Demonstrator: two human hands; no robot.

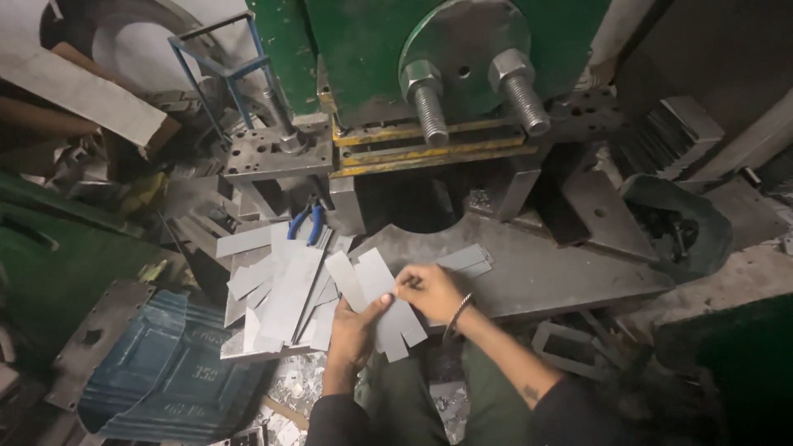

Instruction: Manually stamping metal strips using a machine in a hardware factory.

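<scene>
Fanned flat grey sheet-metal strips [376, 301], lower centre frame, above steel table [545, 272]. Left hand [353, 330] fingers clamp fan underneath; right hand [429, 291] fingers pinch top strip. Judgement: separate one strip cleanly, mind sharp edges.

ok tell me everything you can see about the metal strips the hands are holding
The metal strips are a small fanned bunch of flat, rectangular, dull grey sheet-metal pieces, plain and unpainted. The left hand grips them from below with the thumb across their face; the right hand pinches their right edge. They are held just above the grey machine table, beside a loose pile of similar strips.
</scene>
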